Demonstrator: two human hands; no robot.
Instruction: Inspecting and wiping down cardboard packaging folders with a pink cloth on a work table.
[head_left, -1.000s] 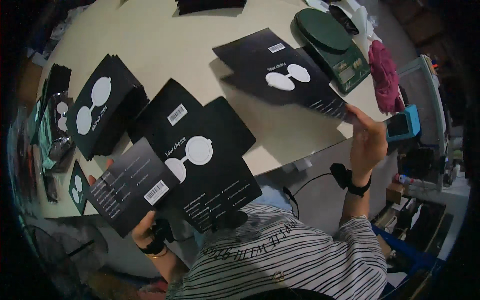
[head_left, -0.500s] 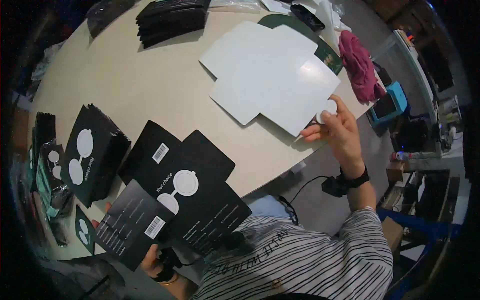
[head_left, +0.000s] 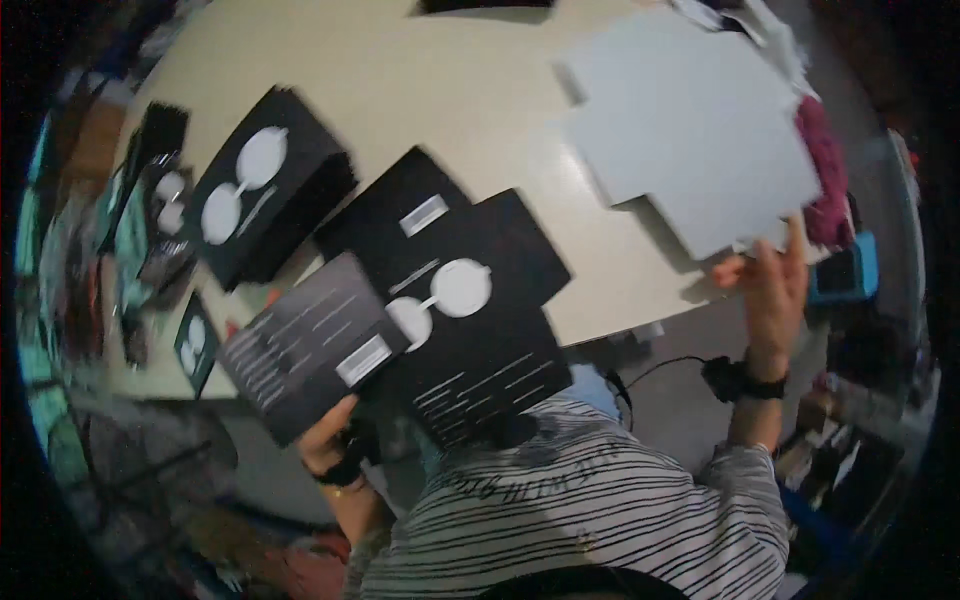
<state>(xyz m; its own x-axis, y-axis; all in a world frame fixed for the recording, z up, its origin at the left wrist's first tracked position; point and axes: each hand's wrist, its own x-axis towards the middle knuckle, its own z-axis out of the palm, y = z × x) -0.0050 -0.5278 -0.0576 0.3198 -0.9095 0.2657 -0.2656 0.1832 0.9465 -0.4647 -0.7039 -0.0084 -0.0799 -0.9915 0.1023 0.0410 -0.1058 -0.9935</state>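
My left hand (head_left: 328,432) grips a dark grey card (head_left: 305,350) by its lower edge, with fingertips also showing at its far left edge. Under that card's right side lies an unfolded black cardboard box blank (head_left: 500,345), printed with two joined white round shapes and a white label. At the right, my right hand (head_left: 772,295) is blurred, its fingers apart beside the near corner of a white die-cut cardboard sheet (head_left: 700,140). A pale bit shows by those fingertips; I cannot make out whether it is a separate piece.
A stack of black printed blanks (head_left: 265,190) stands at the left of the pale table (head_left: 420,90). Beyond it are plastic-wrapped items (head_left: 165,215), with a small dark card (head_left: 196,345) near the edge. Maroon cloth (head_left: 825,180) and a blue box (head_left: 845,270) are at the right.
The whole view has shifted, moving the scene right and upward. The white disc that my right thumb and fingers pinched no longer shows clearly, and those fingers have spread. My left hand keeps the card.
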